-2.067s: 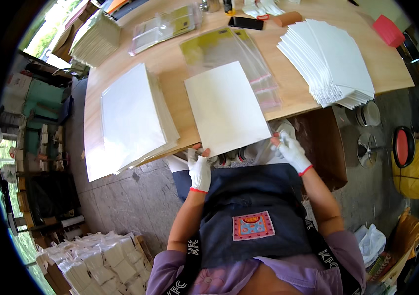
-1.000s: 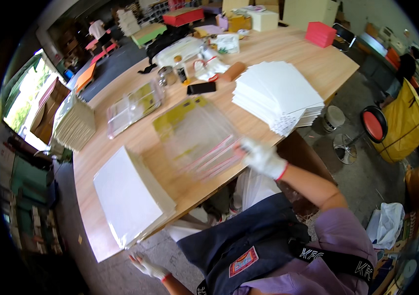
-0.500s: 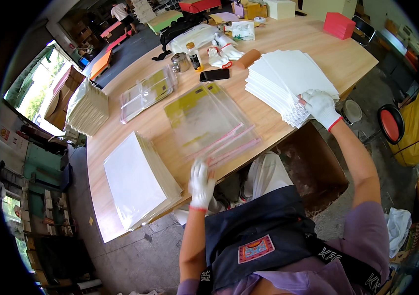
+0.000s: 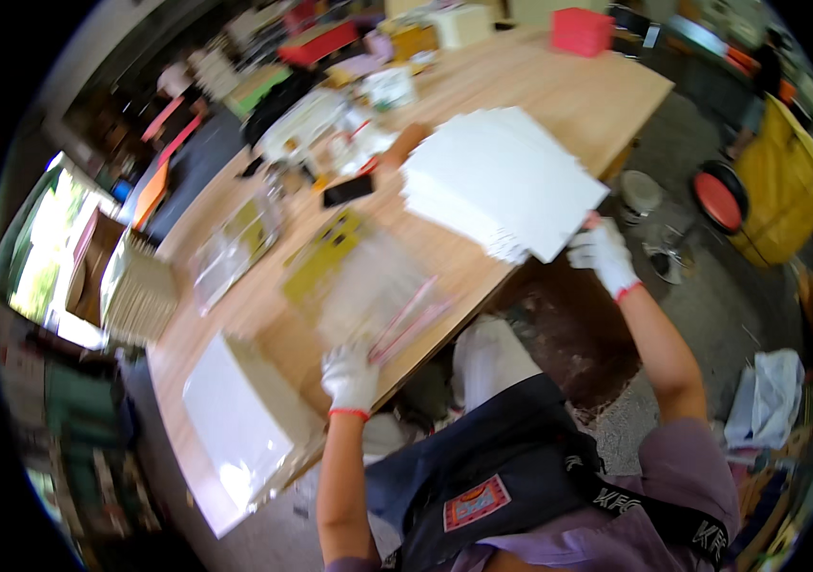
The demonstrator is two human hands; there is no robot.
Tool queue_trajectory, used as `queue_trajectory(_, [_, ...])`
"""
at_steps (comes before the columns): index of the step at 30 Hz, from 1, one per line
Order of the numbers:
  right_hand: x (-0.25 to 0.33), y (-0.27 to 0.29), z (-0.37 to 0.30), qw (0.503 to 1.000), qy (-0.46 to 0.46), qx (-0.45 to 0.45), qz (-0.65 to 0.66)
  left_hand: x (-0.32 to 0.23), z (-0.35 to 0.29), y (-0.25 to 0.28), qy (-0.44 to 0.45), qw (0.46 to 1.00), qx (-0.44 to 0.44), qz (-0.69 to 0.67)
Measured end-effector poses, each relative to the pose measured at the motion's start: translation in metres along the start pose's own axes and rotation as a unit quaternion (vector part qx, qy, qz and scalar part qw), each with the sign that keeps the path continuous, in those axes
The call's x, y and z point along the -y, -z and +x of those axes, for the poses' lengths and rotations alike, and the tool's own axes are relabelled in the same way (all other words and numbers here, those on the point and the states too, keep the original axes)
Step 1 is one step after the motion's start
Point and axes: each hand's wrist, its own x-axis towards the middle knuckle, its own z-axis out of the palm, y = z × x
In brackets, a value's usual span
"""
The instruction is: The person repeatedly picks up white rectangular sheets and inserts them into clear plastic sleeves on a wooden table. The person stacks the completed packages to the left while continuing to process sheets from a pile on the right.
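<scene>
My right hand [image 4: 605, 255], in a white knit glove with a red cuff, is closed on the near right edge of a white sheet [image 4: 551, 195]. That sheet lies shifted toward me on a fanned stack of white sheets [image 4: 454, 195]. My left hand [image 4: 349, 377], gloved the same way, is at the near end of some flat clear plastic bags [image 4: 344, 296] with pink strips and yellow-green patches. Blur hides whether its fingers pinch a bag edge. Left of that hand is a pile of white sheets in clear plastic [image 4: 235, 410].
A black phone [image 4: 347, 191], an orange-brown roll [image 4: 404, 145] and a packet in clear plastic [image 4: 235, 243] lie on the wooden table [image 4: 597, 105]. A stack of packets [image 4: 139, 291] stands at the left. An open cardboard box [image 4: 568, 334] sits below the table's near edge.
My right hand has drawn the top sheet toward me and to the right, over the stack's edge. My left hand has come to the bags' near end. The whole view has shifted.
</scene>
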Motion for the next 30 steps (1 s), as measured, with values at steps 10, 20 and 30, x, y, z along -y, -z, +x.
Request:
queue_trajectory(10, [0.005, 0.002, 0.046, 0.931, -0.158, 0.156, 0.29, 0.02, 0.005, -0.028, 0.024, 0.976, -0.193, -0.098])
queue_trajectory(20, [0.018, -0.025, -0.031, 0.974, -0.029, 0.198, 0.102, 0.039, -0.003, -0.039, 0.008, 0.94, -0.216, -0.263])
queue_trajectory(30, [-0.094, -0.028, -0.111, 0.887, -0.256, 0.377, 0.079, 0.028, -0.008, -0.036, 0.013, 0.913, -0.235, -0.333])
